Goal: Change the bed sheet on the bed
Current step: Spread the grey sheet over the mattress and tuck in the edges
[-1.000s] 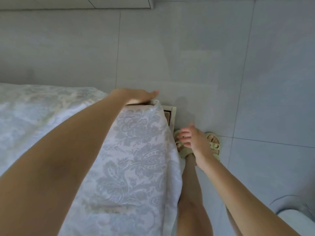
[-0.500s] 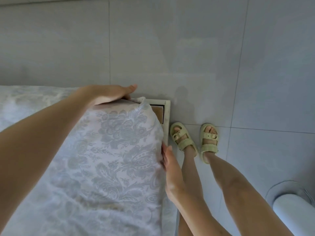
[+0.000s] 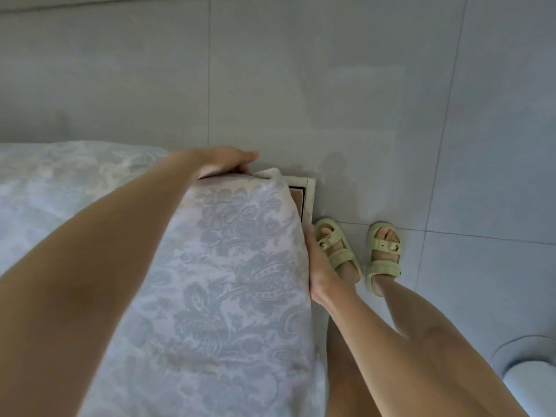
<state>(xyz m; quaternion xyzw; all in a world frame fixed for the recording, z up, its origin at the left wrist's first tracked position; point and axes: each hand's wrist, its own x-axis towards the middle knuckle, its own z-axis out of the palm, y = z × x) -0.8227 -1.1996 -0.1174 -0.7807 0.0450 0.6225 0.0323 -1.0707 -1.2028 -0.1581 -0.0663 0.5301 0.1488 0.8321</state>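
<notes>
The bed sheet (image 3: pixel 240 266) is white with a grey floral pattern and covers the mattress, whose corner points toward the floor ahead. My left hand (image 3: pixel 222 162) lies over the far end of that corner with its fingers stretched along the edge. My right hand (image 3: pixel 316 260) presses flat against the mattress's right side, its fingertips partly hidden by the sheet. The white bed frame corner (image 3: pixel 310 200), with a brown panel inside, shows beyond the mattress corner.
Grey floor tiles (image 3: pixel 331 85) spread ahead and to the right. My feet in pale green sandals (image 3: pixel 337 251) stand close beside the bed frame. A white rounded object (image 3: pixel 535 386) sits at the bottom right corner.
My right hand has come from above the sandals to the mattress's right side and stays pressed there. My left hand has stayed on the far corner.
</notes>
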